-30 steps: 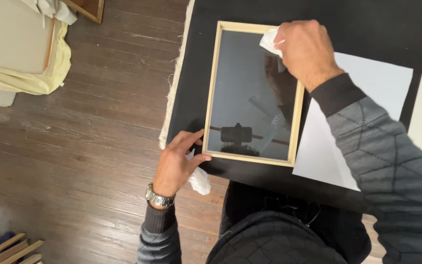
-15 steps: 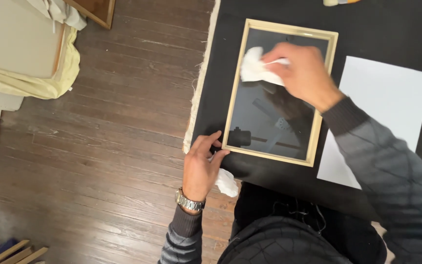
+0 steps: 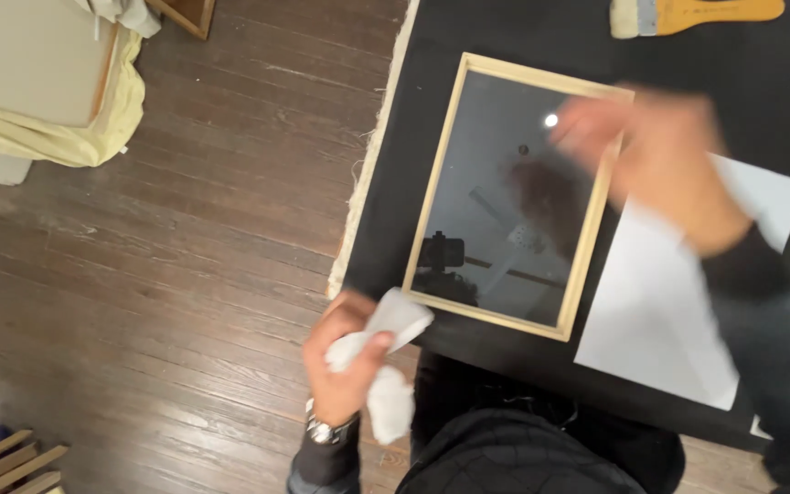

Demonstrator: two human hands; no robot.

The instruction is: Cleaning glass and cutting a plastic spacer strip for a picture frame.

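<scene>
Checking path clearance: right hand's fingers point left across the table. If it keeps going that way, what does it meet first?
Probably the frame's glass pane: the blurred right hand already hovers over the wooden frame's right rail. Height unclear.

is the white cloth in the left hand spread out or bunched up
Bunched up: the white cloth is crumpled in the left hand, its ends sticking out above and below the fingers.

The person is wearing a dark grey quilted jacket [image 3: 523,457] with a diamond stitch pattern, showing at 6 o'clock in the view. A silver metal wristwatch [image 3: 325,430] is sitting on the left wrist, just above a dark ribbed cuff [image 3: 322,467]. The left hand [image 3: 345,366] is bare. The right hand [image 3: 660,160], at 2 o'clock, is blurring; its sleeve [image 3: 779,338] is showing dark grey with a black cuff at the wrist.
</scene>
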